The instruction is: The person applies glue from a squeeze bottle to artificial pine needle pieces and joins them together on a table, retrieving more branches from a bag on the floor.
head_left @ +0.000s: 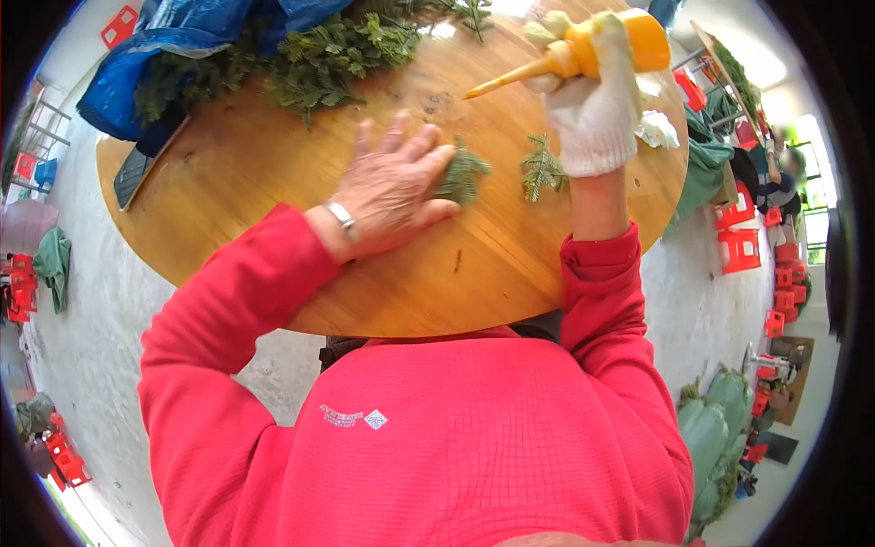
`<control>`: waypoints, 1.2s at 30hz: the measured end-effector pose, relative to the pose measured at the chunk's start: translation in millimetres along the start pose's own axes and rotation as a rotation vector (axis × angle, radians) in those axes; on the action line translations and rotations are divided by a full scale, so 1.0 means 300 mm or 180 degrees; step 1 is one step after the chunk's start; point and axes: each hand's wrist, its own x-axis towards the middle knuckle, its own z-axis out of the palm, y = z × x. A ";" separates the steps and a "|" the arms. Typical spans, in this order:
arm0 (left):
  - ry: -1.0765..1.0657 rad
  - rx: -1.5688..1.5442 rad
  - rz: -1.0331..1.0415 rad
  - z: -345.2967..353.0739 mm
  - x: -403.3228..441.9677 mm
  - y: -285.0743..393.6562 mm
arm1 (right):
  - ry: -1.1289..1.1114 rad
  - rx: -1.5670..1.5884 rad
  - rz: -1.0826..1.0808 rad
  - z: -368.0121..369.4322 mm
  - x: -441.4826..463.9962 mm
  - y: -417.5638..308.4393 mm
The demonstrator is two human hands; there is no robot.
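My left hand point(392, 187), bare with a metal bracelet at the wrist, lies on the round wooden table point(383, 305) with its fingers spread. Between its thumb and forefinger shows a small evergreen sprig point(463, 173), partly covered by the hand. In a white knit glove, my right hand point(594, 118) is wrapped round a yellow squeeze bottle point(638, 44), held up on its side. Its long pointed nozzle point(510, 77) aims left and slightly down. Below the bottle, near my right wrist, a second sprig point(544, 170) rests on the table.
A heap of evergreen cuttings point(337, 59) spills from a blue tarp point(173, 55) at the table's far left. Near it lies a dark, flat object point(137, 173). Crumpled white paper or cloth point(658, 129) sits at the right. Red crates point(738, 249) stand on the floor beyond.
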 end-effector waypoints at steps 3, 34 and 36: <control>0.0151 -0.0112 0.0368 0.067 0.147 0.066 | -0.0209 0.0125 0.0085 -0.143 0.061 -0.040; 0.0740 0.0837 0.0138 -0.124 -0.022 0.023 | -0.1070 0.2388 0.0759 -0.120 0.054 -0.015; 0.0669 0.0386 0.0245 -0.087 -0.023 0.043 | -0.1005 0.2051 0.0668 -0.107 0.042 -0.012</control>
